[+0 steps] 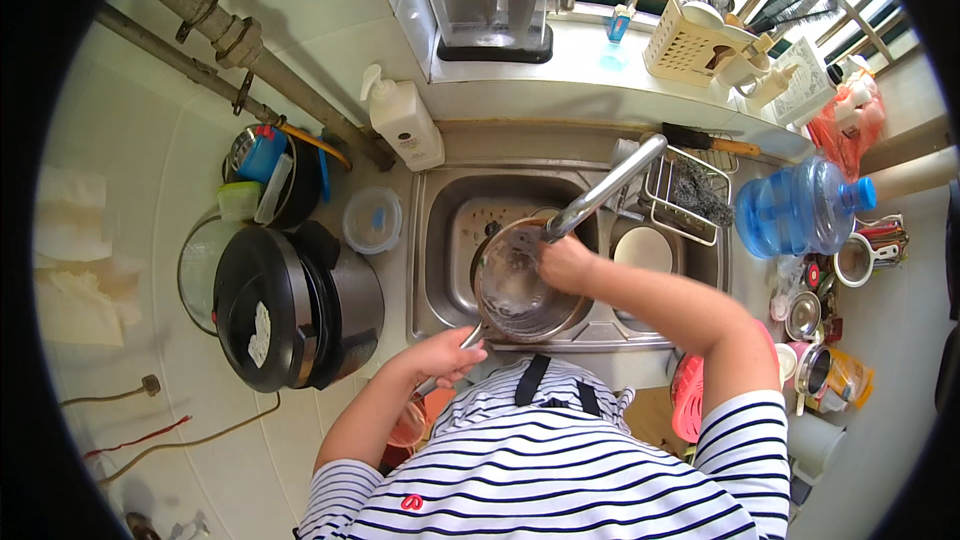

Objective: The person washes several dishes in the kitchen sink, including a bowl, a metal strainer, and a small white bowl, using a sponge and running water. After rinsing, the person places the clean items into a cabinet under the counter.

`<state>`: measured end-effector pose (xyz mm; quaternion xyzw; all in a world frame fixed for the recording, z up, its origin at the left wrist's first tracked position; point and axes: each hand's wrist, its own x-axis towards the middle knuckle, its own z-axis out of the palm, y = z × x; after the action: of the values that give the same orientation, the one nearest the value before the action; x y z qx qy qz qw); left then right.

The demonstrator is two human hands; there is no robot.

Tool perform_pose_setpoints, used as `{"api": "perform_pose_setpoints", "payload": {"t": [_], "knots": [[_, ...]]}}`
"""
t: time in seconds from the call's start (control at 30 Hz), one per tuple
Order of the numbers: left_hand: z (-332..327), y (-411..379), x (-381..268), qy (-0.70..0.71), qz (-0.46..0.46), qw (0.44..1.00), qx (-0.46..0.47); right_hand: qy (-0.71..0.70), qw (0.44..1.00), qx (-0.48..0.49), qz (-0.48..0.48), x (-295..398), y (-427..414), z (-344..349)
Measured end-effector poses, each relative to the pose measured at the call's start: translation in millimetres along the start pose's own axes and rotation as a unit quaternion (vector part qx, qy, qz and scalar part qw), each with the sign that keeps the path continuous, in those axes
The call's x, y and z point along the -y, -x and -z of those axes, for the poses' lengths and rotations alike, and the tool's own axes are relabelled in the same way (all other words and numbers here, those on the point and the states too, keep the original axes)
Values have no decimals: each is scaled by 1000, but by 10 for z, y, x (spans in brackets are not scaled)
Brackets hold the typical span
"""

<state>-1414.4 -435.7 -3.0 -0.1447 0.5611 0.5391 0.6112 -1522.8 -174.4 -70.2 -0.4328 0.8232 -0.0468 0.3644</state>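
Observation:
My left hand (448,357) is closed around the long metal handle of a deep metal pan (501,300). The pan sits tilted over the sink's left basin (452,247), with sudsy, cloudy water inside. My right hand (568,264) reaches into the pan's right side, just below the tip of the chrome faucet (611,181). Its fingers are partly hidden, so whether they hold anything does not show. Dark food bits lie on the basin floor behind the pan. A pale round dish (643,251) rests in the right basin.
Left of the sink stand a black electric pressure cooker (262,307), a lidded plastic container (373,220) and a white pump bottle (405,120). At right are a wire rack with a scouring pad (697,191) and a blue water jug (795,206). A utensil basket (686,45) occupies the sill.

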Motion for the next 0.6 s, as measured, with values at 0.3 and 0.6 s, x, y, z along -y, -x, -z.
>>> {"api": "perform_pose_setpoints", "payload": {"t": [0.3, 0.6], "knots": [[25, 16, -80, 58, -40, 997, -32, 1, 989, -67, -135, 424, -4, -159], [-86, -87, -82, 44, -41, 997, -45, -193, 938, -220, -184, 645, -215, -476]]}}
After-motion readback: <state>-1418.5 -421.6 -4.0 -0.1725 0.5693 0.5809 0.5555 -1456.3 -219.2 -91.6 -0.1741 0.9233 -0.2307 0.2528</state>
